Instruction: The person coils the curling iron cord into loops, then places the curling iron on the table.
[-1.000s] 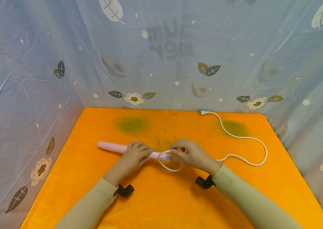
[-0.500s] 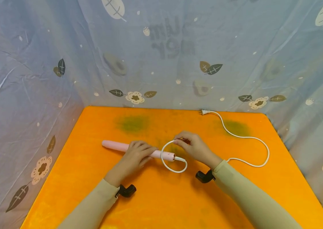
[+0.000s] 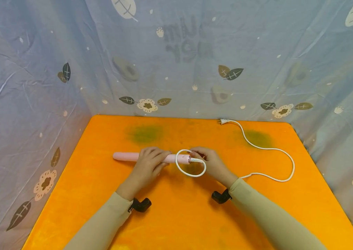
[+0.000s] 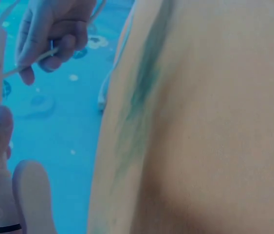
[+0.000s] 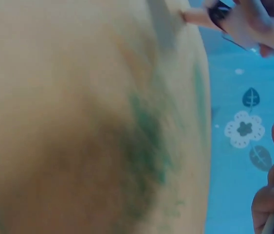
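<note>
One pink wand (image 3: 126, 157), left of frame centre | left hand (image 3: 149, 161) grips its middle, forearm slanting from lower left | right hand (image 3: 212, 163) pinches white cord (image 3: 270, 149), forearm slanting from lower right

Orange tabletop (image 3: 176, 215) with dark greenish smudges (image 3: 145, 134), pale blue-grey curtains (image 3: 176, 69) around, leaf and flower prints (image 3: 147, 105)

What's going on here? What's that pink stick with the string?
A person's left hand grips a pink wand, and their right hand pinches the white cord that comes out of its end. The cord makes a loop crossing over the wand, but I can't tell if it goes all the way round. Its plug lies near the far edge of the orange table, not plugged into anything.
</note>
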Demonstrator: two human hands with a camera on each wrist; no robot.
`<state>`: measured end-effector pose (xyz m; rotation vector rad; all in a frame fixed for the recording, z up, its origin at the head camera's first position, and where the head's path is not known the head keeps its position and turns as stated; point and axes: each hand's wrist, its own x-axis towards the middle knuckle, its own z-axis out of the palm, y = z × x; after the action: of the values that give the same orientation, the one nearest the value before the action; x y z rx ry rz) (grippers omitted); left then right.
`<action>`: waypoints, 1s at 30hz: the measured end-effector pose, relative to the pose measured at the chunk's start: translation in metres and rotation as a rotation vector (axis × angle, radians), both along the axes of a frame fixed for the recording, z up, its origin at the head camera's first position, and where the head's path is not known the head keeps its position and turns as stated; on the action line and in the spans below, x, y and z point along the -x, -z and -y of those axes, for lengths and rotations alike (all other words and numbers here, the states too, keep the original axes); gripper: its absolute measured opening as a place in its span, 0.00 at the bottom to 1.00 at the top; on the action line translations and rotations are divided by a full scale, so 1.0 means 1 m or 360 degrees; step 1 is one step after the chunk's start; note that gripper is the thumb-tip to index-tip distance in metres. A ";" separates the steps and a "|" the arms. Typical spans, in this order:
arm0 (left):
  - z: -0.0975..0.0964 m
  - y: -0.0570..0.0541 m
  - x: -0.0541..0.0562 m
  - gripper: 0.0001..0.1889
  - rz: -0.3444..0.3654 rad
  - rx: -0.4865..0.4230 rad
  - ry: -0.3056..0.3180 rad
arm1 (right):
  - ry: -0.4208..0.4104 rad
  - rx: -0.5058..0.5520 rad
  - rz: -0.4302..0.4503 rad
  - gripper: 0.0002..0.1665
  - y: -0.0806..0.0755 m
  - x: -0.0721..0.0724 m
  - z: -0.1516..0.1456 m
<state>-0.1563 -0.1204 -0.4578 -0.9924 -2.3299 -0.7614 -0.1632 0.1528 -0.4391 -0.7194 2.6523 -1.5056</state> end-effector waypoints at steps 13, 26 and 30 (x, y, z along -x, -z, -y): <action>-0.012 -0.006 0.017 0.21 0.0051 -0.0040 -0.0246 | 0.0198 -0.0531 -0.0210 0.08 0.008 -0.013 0.014; -0.014 0.004 0.035 0.22 0.0071 0.0047 -0.0358 | 0.0081 -0.0856 -0.0738 0.09 -0.004 -0.033 0.021; -0.016 0.008 0.036 0.22 0.0108 0.0158 -0.0352 | 0.0070 -0.0850 -0.0829 0.10 -0.010 -0.036 0.024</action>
<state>-0.1924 -0.1047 -0.4660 -0.7423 -2.5051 -0.6055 -0.1271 0.1289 -0.4291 -1.1134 3.2299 -0.5912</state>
